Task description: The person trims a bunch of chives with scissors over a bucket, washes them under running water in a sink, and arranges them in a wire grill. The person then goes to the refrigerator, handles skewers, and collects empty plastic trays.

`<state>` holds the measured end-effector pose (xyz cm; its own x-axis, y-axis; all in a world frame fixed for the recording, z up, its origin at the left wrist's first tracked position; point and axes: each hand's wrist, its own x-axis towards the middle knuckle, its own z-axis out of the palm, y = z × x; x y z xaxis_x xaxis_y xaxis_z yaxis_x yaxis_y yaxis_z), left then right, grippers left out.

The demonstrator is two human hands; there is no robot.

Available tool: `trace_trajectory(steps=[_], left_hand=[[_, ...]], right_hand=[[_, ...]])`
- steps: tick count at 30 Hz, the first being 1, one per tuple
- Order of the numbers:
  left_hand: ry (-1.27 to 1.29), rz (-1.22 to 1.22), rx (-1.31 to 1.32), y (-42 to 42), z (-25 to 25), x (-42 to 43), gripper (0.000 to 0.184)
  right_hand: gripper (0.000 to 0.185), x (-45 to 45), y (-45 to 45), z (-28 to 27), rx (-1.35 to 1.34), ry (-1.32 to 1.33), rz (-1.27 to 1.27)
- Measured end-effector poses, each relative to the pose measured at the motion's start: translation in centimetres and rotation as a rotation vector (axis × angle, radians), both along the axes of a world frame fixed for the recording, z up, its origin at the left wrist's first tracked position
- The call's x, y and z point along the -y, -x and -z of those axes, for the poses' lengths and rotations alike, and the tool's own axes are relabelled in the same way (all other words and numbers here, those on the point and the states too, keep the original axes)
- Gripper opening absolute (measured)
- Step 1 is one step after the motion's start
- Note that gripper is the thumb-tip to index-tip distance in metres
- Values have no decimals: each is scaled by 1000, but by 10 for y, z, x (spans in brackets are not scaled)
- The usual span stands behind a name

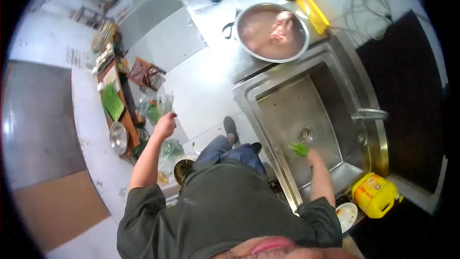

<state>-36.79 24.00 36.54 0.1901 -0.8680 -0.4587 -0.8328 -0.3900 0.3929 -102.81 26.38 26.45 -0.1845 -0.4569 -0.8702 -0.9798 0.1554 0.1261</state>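
My right hand (315,158) is low over the sink (287,110), closed around a small bunch of green leafy stalks (299,149). The tips of the stalks point toward the drain (304,133). Out to the left, my left hand (165,125) is closed, with the top of a clear plastic bag (165,101) rising from it. Green and orange things show through plastic beside that hand, too blurred to name.
A large metal pot (307,33) with meat in cloudy liquid stands behind the sink. The faucet (371,114) and a yellow jug (376,195) are at right. Along the left, a wooden board (128,122) bears green leaves (112,101) and a metal bowl (118,138).
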Motion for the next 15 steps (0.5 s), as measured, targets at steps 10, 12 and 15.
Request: trace_trajectory(steps=[10, 12, 15], left_hand=[[-440, -668, -248, -164, 91, -171, 27], [-489, -718, -367, -214, 134, -191, 27], [-403, -963, -324, -298, 161, -169, 28]], right_hand=[[40, 131, 19, -77, -117, 278, 103], [30, 43, -8, -49, -155, -22, -48], [24, -50, -71, -137, -161, 68, 63]])
